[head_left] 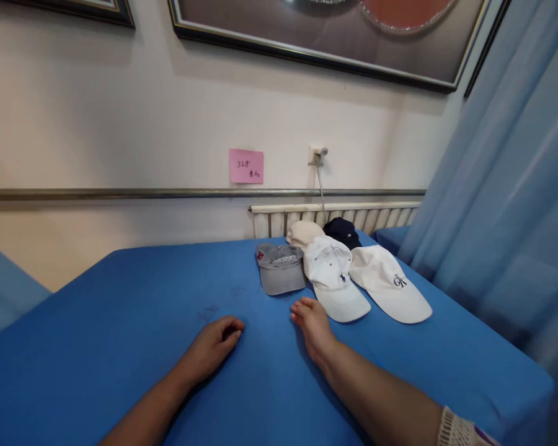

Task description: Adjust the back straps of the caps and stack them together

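Observation:
Both my hands rest on the blue cloth of the table (121, 322). My left hand (212, 345) lies palm down with the fingers curled under, holding nothing. My right hand (312, 323) lies flat, fingers stretched toward the brim of a white cap with a small dark logo (335, 279), almost touching it. Left of that cap is a grey cap (281, 269). To its right lies another white cap with dark letters (390, 284). Behind them sit a beige cap (303, 233) and a dark navy cap (342, 230).
The table stands against a cream wall with a metal rail (121, 194), a pink note (246, 166), a wall socket with a cord (317, 155) and a radiator (335, 217). A light blue curtain (506, 186) hangs at the right. Framed pictures (325, 31) hang above.

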A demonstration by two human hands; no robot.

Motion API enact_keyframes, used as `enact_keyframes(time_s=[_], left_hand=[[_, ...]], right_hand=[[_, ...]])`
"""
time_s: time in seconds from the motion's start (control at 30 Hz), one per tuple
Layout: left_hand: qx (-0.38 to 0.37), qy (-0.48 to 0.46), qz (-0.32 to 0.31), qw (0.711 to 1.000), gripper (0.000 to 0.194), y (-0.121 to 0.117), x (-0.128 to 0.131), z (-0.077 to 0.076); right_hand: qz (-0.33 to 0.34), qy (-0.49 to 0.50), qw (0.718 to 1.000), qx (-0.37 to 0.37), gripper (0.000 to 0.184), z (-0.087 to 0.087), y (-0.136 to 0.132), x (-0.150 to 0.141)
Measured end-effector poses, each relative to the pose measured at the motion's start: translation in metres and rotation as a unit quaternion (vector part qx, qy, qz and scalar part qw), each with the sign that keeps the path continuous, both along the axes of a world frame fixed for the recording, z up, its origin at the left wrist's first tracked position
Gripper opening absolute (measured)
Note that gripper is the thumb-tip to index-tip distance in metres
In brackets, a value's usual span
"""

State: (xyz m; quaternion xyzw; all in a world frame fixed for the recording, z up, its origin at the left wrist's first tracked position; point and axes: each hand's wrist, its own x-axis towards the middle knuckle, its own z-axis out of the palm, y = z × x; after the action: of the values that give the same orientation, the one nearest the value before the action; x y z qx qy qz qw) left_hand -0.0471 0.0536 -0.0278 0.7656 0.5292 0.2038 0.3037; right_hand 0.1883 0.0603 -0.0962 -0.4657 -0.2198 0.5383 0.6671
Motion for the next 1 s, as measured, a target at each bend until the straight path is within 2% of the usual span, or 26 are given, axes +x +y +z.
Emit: enact_keyframes(time_s=[0.1, 0.2, 0.3, 0.53, 0.8, 0.9, 1.0], left_hand=[[0.001, 0.001, 0.002, 1.0, 0.027, 0.002, -0.001, -0.002], [0.009, 0.004, 0.019, 1.0, 0.029, 0.005, -0.002, -0.007], [0.02, 0.009, 0.033, 0.999, 0.03, 0.008, 0.0, -0.012], [0.05, 0.033, 0.045, 0.997, 0.029, 0.008, 0.0, -0.015], [0.043, 0.037, 0.037, 0.998, 0.03, 0.011, -0.004, -0.018], [0.039, 0.036, 0.034, 0.998, 0.031, 0.008, -0.003, -0.013], [0.031, 0.04, 0.035, 0.998, 0.031, 0.006, -0.004, -0.008]], right_hand=[[0.094, -0.091, 0.991, 0.029, 0.026, -0.002, -0.015, 0.012], [0.198, -0.193, 0.959, 0.057, 0.018, -0.003, -0.017, 0.02], [0.26, -0.25, 0.931, 0.06, 0.015, -0.001, -0.013, 0.023], [0.301, -0.253, 0.918, 0.057, 0.015, 0.007, -0.007, 0.027], [0.32, -0.292, 0.899, 0.065, 0.011, 0.004, -0.01, 0.027], [0.312, -0.334, 0.886, 0.076, 0.012, 0.004, -0.012, 0.026], [0.297, -0.4, 0.861, 0.105, 0.011, 0.005, -0.016, 0.026]])
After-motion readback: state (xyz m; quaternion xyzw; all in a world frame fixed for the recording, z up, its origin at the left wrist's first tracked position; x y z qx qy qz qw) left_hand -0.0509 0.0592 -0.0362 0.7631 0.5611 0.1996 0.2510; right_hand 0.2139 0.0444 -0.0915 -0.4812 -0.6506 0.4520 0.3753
